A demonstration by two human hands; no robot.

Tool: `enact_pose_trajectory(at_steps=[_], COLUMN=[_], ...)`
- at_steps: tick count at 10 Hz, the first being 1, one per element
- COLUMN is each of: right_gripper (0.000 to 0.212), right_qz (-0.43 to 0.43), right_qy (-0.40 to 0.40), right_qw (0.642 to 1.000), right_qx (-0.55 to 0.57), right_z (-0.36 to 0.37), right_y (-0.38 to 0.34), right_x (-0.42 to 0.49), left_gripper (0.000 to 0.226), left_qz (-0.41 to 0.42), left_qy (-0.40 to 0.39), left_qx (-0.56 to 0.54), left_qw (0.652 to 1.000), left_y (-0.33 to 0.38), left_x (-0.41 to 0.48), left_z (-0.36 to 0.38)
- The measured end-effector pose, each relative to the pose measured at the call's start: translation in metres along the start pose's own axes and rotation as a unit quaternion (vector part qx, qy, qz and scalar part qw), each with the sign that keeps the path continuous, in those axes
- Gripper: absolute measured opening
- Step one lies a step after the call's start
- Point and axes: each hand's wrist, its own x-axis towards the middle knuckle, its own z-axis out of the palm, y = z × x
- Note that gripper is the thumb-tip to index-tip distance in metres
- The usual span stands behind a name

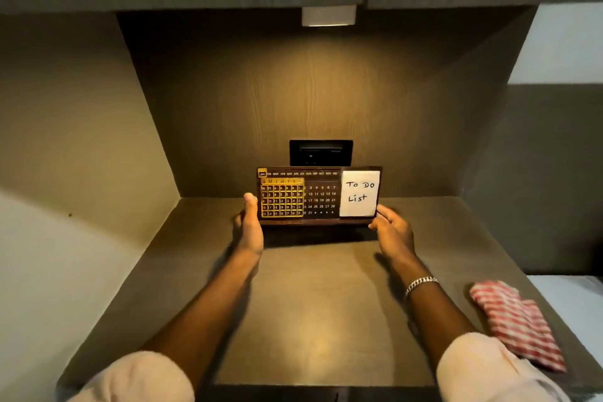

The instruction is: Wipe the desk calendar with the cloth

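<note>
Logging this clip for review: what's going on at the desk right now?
A person holds a desk calendar by both ends, left hand on its left edge and right hand at its lower right corner, at the back of the desk. A white note on it reads "To Do List". The checked cloth lies untouched on the desk's right side, so wiping has not begun.

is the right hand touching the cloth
Apart. The head view shows the right hand at the calendar, bare desk between it and the cloth.
</note>
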Motion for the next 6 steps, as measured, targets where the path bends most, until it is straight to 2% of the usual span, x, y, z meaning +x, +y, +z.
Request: enact_pose_trajectory(at_steps=[1,2,4,5,6], right_gripper=[0.057,0.058,0.054,0.059,0.059], right_qz=[0.030,0.037,0.035,0.041,-0.014], right_qy=[0.020,0.006,0.005,-0.005,0.002], right_qw=[0.999,0.999,0.999,0.999,1.000], right_qx=[0.006,-0.010,-0.036,-0.018,-0.001], right_z=[0.016,0.024,0.025,0.021,0.009], right_y=[0.001,0.000,0.017,0.021,0.011], right_x=[0.023,0.039,0.055,0.048,0.029], left_gripper=[0.059,0.040,0.037,0.031,0.049], left_qz=[0.000,-0.009,-0.007,-0.010,0.057], left_qy=[-0.044,-0.091,-0.126,-0.128,-0.071], left_qx=[0.010,0.030,0.020,0.056,0.147], left_qw=[0.999,0.995,0.992,0.990,0.985], left_y=[-0.009,-0.016,-0.035,-0.028,-0.011], left_x=[0.038,0.057,0.076,0.074,0.056], left_z=[-0.002,-0.001,-0.007,-0.006,-0.012])
